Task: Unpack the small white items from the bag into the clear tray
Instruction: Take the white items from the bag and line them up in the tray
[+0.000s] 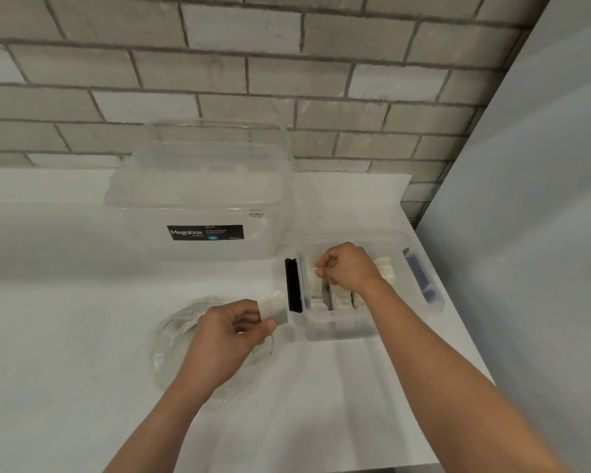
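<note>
**One item waits in the left hand while another is set into the tray.**

The bag (171,346) lies slumped on the tabletop (65,336), at about 8 o'clock from the tray and probably kept near it so each reach is short. The left hand (229,332) is over the bag, its grip pinching an item (274,306) between thumb and fingers and pointing it toward 3 o'clock, likely next in line. A big lidded box (202,206) stands at 11 o'clock and looks uninvolved. In the tray (338,331), the right hand (347,268) has its grip pinched on the top edge of a second item (316,286). It seems to be seating it upright among the rows (342,300) so they pack tight. The left hand covers much of the bag, so I cannot count what remains inside. The right hand hides the middle of the tray, and the clear walls blur its near end.
</note>
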A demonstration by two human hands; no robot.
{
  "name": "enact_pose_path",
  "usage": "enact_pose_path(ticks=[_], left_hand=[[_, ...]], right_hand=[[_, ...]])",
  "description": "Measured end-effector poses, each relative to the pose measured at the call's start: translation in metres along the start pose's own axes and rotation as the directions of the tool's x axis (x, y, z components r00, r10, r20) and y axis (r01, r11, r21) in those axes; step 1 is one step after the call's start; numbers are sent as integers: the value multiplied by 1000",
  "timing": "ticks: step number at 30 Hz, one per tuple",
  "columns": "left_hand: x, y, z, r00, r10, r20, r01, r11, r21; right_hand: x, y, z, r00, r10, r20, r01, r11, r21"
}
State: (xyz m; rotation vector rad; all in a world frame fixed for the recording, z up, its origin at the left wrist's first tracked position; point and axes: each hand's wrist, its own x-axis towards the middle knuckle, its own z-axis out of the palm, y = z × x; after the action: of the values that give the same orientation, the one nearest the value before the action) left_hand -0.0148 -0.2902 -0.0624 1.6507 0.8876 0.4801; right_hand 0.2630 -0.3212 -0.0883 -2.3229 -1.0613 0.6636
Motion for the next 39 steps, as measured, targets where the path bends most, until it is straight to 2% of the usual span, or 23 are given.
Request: enact_pose_path(ticks=[2, 7, 10, 13, 15, 18, 21, 24, 26, 31, 35, 39], left_hand=[[0, 1, 4, 1000, 5, -17, -5, 1000, 6], [3, 2, 11, 999, 12, -42, -11, 1000, 24], [11, 7, 12, 998, 41, -54, -39, 998, 46], [22, 20, 14, 993, 99, -59, -92, 990, 108], [32, 28, 16, 989, 133, -57, -123, 980, 159], [43, 38, 22, 986, 162, -28, -153, 966, 207], [50, 46, 30, 981, 194, 15, -192, 954, 230], [57, 49, 38, 975, 217, 38, -219, 942, 255], [62, 46, 41, 969, 244, 32, -240, 907, 346], [59, 37, 43, 970, 152, 191, -238, 765, 598], [57, 38, 43, 969, 143, 201, -242, 709, 663], [57, 41, 42, 963, 150, 222, -265, 643, 718]], right_hand=[[1, 1, 3, 1000, -8, -18, 8, 1000, -20], [0, 5, -1, 985, -44, -168, 43, 999, -8], [-4, 3, -7, 961, -83, -262, 107, 991, 80], [-20, -12, -21, 919, -158, -360, 241, 950, 199], [-37, -25, -33, 913, -201, -354, 315, 901, 300], [-66, -34, -47, 932, -312, -184, 361, 837, 410], [-82, -32, -51, 910, -408, -74, 411, 864, 289], [-83, -26, -53, 887, -449, -109, 462, 871, 166], [-80, -20, -54, 895, -414, -163, 437, 887, 148], [-65, -4, -47, 916, -274, -294, 308, 948, 77], [-52, 4, -35, 937, -248, -246, 260, 966, 14], [-44, 6, -26, 965, -211, -156, 219, 975, 42]])
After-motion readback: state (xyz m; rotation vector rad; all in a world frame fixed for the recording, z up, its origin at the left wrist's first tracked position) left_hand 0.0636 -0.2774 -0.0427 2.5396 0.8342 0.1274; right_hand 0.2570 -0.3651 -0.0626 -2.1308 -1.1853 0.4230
